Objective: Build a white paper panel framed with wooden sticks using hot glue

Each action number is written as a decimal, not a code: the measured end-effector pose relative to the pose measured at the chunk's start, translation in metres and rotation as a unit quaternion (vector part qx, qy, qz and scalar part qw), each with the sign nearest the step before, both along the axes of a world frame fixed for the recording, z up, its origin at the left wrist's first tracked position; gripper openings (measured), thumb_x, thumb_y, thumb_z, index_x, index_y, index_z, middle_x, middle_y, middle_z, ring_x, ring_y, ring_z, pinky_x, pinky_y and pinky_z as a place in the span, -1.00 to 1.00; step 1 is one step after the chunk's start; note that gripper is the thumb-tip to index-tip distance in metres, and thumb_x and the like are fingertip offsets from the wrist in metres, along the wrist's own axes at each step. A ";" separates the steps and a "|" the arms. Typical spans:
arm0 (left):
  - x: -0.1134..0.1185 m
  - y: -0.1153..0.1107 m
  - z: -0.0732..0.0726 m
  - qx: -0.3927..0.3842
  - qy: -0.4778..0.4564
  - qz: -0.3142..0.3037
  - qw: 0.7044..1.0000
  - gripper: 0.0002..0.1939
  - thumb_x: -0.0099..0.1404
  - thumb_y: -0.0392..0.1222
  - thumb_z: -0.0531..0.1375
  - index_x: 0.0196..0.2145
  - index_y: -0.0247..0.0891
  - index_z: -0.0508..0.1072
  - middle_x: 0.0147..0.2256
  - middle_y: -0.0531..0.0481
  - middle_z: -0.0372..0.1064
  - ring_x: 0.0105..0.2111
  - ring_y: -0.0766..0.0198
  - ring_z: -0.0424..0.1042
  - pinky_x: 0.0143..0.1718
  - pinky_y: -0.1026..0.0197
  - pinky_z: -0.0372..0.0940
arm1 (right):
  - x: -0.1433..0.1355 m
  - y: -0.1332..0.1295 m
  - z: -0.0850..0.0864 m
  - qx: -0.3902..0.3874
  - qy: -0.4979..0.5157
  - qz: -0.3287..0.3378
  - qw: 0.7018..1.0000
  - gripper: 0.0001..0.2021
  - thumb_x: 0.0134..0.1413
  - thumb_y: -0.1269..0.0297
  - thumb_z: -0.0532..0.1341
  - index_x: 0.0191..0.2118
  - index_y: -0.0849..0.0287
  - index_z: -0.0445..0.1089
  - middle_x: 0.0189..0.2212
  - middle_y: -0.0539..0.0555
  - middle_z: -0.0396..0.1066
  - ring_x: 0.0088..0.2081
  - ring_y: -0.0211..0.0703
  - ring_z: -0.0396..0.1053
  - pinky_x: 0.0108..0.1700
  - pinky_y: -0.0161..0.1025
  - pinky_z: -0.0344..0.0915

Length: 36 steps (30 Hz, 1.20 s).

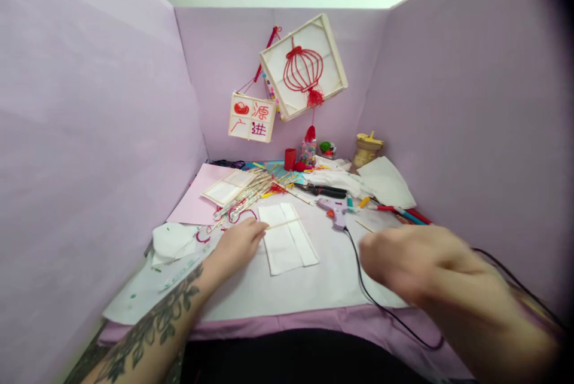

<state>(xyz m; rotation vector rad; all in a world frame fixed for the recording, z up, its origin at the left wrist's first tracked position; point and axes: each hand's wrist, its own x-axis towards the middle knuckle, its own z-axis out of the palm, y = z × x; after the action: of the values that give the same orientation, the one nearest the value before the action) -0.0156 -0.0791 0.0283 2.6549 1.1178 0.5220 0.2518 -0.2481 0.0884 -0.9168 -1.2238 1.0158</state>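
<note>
A white paper panel [287,246] with a thin stick frame lies flat in front of me. Across its middle runs a thin wooden stick [283,225], its left end pinched in the fingers of my left hand [242,243]. To the right, my right hand [403,261] is raised above the table and blurred by motion. Its fingers look curled; anything inside them is hidden. Just beyond it, a lilac hot glue gun [335,212] lies on the table, and its black cord [359,264] runs down past the hand.
Behind the panel lie loose sticks [264,183], black-handled pliers [325,190] and a framed panel [228,186]. Markers [408,215] and white paper [388,180] are at right. A lantern-decorated frame [304,67] and a smaller lettered frame [252,118] hang on the back partition [210,49].
</note>
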 end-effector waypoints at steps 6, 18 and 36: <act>0.005 -0.051 -0.012 0.009 0.066 -0.008 0.998 -0.66 0.36 -0.28 -0.04 -0.07 -0.20 0.49 -0.24 -0.08 0.34 -0.29 0.24 0.33 -0.24 0.23 0.22 | 0.000 0.039 -0.055 0.055 -0.425 -0.107 0.897 -0.78 0.12 0.37 0.10 -0.22 0.13 0.49 -0.32 0.11 0.46 -0.26 -0.11 0.40 -0.19 -0.16 0.33; 0.009 -0.055 -0.031 0.077 0.065 -0.045 0.994 -0.59 0.27 -0.42 -0.03 -0.04 -0.20 0.46 -0.27 -0.09 0.31 -0.31 0.24 0.28 -0.25 0.20 0.28 | 0.002 0.052 -0.117 0.064 -0.489 -0.082 0.866 -0.68 0.09 0.54 0.08 -0.12 0.16 0.48 -0.18 0.15 0.45 -0.12 -0.09 0.37 -0.05 -0.13 0.33; 0.009 -0.057 -0.039 0.073 0.138 -0.039 0.987 -0.61 0.33 -0.38 -0.05 -0.01 -0.22 0.43 -0.26 -0.11 0.32 -0.28 0.20 0.28 -0.25 0.19 0.27 | 0.002 0.053 -0.124 0.108 -0.507 -0.080 0.852 -0.71 0.18 0.45 0.07 -0.12 0.12 0.50 -0.19 0.15 0.46 -0.15 -0.09 0.35 -0.08 -0.11 0.35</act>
<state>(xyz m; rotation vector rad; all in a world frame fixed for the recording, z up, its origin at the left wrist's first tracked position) -0.0066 -0.1362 -0.0107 2.9543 1.0780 0.2323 0.2539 -0.1952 -0.0354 -1.4074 -2.0287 0.1785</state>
